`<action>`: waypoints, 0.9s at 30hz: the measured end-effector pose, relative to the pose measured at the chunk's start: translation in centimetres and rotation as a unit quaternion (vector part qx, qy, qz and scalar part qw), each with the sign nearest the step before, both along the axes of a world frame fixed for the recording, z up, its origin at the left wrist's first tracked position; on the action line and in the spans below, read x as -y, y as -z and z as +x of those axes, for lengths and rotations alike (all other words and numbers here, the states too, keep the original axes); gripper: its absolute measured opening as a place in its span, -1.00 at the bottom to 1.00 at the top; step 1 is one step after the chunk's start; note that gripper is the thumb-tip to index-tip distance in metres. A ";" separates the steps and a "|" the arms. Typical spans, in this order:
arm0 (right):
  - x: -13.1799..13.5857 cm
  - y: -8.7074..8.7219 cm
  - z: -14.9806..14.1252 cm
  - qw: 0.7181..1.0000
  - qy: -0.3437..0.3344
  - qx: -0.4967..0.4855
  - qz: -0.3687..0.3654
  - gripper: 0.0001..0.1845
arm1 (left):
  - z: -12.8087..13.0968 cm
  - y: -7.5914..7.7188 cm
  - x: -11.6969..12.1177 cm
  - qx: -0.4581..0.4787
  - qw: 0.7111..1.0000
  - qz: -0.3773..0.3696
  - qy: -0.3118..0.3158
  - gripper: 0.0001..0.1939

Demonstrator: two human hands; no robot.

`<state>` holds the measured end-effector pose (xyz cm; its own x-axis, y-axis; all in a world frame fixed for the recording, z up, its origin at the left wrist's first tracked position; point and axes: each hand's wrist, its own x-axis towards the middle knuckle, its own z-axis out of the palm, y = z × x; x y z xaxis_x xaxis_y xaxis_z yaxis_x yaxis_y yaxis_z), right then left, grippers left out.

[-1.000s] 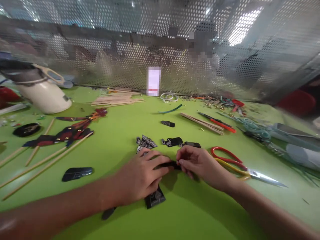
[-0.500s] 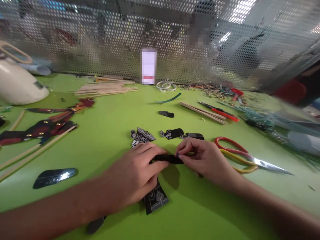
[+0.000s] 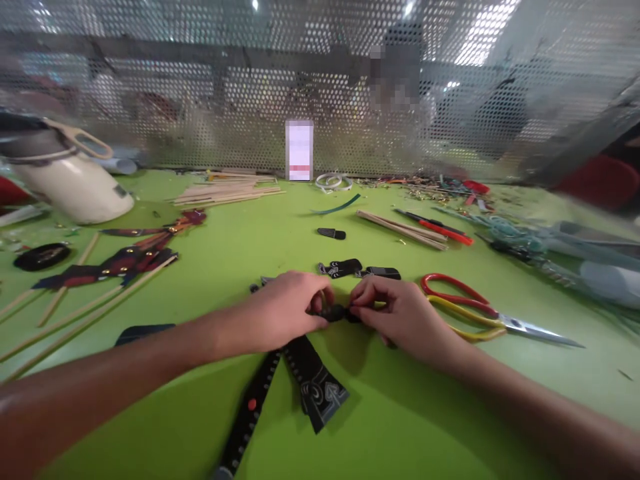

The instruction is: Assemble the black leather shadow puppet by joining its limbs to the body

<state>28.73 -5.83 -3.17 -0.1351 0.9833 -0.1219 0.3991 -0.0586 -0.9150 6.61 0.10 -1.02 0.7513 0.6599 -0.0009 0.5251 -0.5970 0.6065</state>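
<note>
Fingers of my left hand (image 3: 285,308) are closed on a small black cut-out piece (image 3: 334,313). My right hand (image 3: 397,312) pinches the same piece at its right end, thumb against forefinger; its fingertips hide part of it. Beneath my left hand lies a black cut-out figure, partly covered, its white-patterned body (image 3: 320,390) pointing toward me. A long black strip (image 3: 247,413) with pale dots and a red round spot slants down to the left. Just beyond my hands lie two black patterned pieces, one with white curls (image 3: 343,268) and one plainer (image 3: 383,273).
Red-and-yellow-handled scissors (image 3: 470,310) lie right of my right hand. Farther back are thin wooden sticks (image 3: 403,230), a red cutter (image 3: 445,231) and an upright phone (image 3: 299,152). Left stand a cream jug (image 3: 75,183) and a dark jointed figure (image 3: 120,263) on sticks.
My left hand has drawn its fingers in to a pinch on the black piece, its forearm raised. The long dotted strip now shows below it. The camera view has shifted slightly.
</note>
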 end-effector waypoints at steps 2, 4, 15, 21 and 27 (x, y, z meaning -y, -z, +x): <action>0.1 -0.1 -0.1 1.000 0.005 -0.004 0.002 -0.79 | -0.2 0.3 -0.3 0.015 0.999 -0.043 -0.002 -0.89; 0.2 -0.4 -0.1 1.000 0.005 -0.013 0.003 -0.77 | -0.4 0.4 -0.2 0.027 0.998 -0.050 -0.010 -0.89; -0.2 -0.5 0.1 0.999 0.001 -0.038 -0.029 -0.84 | -0.1 -0.4 1.5 0.042 0.998 0.045 -0.018 -0.71; -0.3 -0.7 0.2 0.999 -0.007 -0.043 -0.032 -0.85 | 1.8 -1.0 2.7 -0.037 0.996 0.072 -0.030 -0.90; -0.2 -1.0 0.3 1.000 -0.009 -0.020 -0.015 -0.89 | 3.3 0.2 1.9 0.019 0.997 0.001 -0.075 -0.95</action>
<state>29.02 -5.61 -2.19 -0.1573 0.9767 -0.1460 0.3632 -0.0803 -0.9282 9.87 -1.81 -1.19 0.6434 0.7650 0.0284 0.5849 -0.5151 0.6266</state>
